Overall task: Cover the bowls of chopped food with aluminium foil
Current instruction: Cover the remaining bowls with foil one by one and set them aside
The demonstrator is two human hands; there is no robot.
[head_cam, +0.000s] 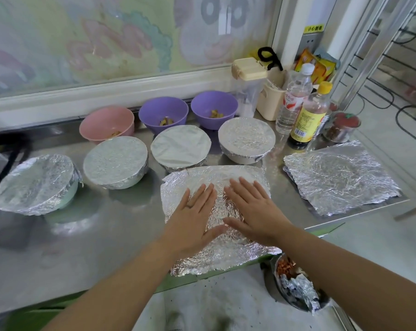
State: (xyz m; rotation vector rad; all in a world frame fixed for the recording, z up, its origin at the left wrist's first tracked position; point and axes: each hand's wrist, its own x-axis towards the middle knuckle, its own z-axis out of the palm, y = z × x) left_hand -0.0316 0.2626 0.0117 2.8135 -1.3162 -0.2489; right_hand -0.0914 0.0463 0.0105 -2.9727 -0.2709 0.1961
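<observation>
A crinkled foil sheet lies flat on the steel counter near its front edge. My left hand and my right hand press on it side by side, fingers straight and spread. Behind it stand several foil-covered bowls, among them one at far left, one to its right and one further right. At the back, a pink bowl and two purple bowls sit uncovered with chopped food inside.
A second foil sheet lies at the counter's right end. Bottles, a cream container and a small jar crowd the back right corner. Below the front edge, a bin holds scraps and crumpled foil.
</observation>
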